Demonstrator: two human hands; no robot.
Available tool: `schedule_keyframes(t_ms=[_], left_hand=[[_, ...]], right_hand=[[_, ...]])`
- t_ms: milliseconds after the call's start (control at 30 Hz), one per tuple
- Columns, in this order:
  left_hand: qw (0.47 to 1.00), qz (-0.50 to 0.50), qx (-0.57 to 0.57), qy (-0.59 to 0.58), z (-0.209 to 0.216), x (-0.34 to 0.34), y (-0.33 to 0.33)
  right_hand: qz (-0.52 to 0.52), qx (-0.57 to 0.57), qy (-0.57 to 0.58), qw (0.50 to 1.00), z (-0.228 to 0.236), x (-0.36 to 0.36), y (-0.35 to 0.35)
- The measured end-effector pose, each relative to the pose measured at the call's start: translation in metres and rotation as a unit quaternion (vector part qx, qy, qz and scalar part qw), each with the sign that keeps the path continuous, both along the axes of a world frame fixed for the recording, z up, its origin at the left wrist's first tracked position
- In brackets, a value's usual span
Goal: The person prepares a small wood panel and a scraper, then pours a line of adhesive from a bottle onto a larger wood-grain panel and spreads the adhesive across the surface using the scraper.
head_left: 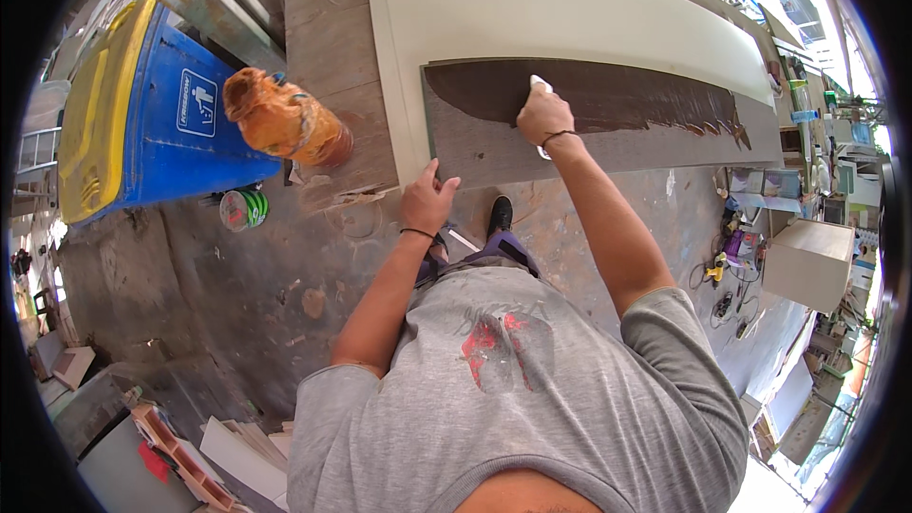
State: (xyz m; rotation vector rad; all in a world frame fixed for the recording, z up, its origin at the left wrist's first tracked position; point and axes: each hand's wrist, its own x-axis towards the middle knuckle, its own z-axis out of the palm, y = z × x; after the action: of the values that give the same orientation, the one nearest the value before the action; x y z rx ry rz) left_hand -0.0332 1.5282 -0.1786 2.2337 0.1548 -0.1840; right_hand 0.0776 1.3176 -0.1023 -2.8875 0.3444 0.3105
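A long grey panel (494,144) lies on top of a larger cream-white board (418,14). Wet, dark brown, glossy adhesive (617,100) covers much of the panel's far side, its lower border streaked toward the right. My right hand (546,117) is closed around a white spreader (541,85) over the coated area; the fingers hide most of the tool. At the near left corner of the white board rests my left hand (429,201), thumb and forefinger apart, touching the edge close to the grey panel's corner.
An orange-brown, glue-crusted can (290,123) stands on the wooden bench (328,47) to the left. Beyond it is a blue bin (190,123) with a yellow lid. A small green-striped tub (244,210) sits on the floor. Cables (727,299) and a pale box (809,264) lie at right.
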Motion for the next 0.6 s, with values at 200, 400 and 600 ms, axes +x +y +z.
schedule_keyframes(t_ms=[200,400,600], left_hand=[[0.998,0.013,-0.053,-0.024,-0.015,-0.003,0.000],[0.996,0.026,-0.084,0.007,-0.006,0.001,0.003],[0.993,0.058,-0.103,-0.011,-0.014,-0.002,0.006]], right_hand=[[0.035,0.050,-0.013,0.998,0.005,0.007,0.069],[0.074,0.058,-0.003,0.996,0.009,0.011,0.085],[0.087,0.061,0.009,0.994,0.011,0.013,0.088]])
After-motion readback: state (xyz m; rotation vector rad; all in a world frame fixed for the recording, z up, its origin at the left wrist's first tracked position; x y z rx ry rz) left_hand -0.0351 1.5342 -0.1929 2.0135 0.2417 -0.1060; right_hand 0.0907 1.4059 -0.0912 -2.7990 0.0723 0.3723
